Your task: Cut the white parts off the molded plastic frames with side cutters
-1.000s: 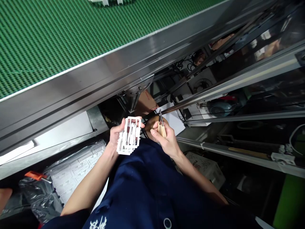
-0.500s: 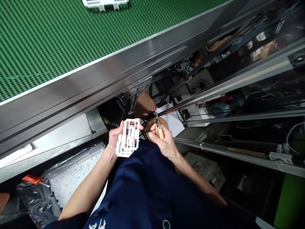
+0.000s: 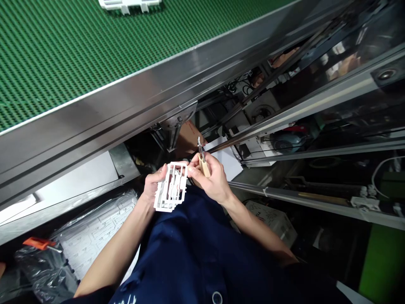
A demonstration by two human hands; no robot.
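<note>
A white plastic frame with slots and bars [image 3: 171, 187] is gripped at its left edge by my left hand [image 3: 153, 184]; behind it shows the edge of what may be another frame. My right hand [image 3: 214, 179] is closed around the pale yellow handles of a pair of pliers [image 3: 204, 166], whose metal jaws point up and away from me. The right thumb and fingertips reach the right upper edge of the white frame. Whether they press on it or just touch it, I cannot tell.
A green conveyor belt [image 3: 79, 50] with a metal side rail [image 3: 126, 93] runs across in front, carrying another white plastic part [image 3: 129, 3]. Metal bars [image 3: 303, 109] stretch along the right. An orange-handled tool [image 3: 38, 242] lies on plastic wrapping [image 3: 44, 270] at lower left.
My right hand with the pliers has moved left to the white frame, and its fingers now meet the frame's edge. The whole view has shifted slightly.
</note>
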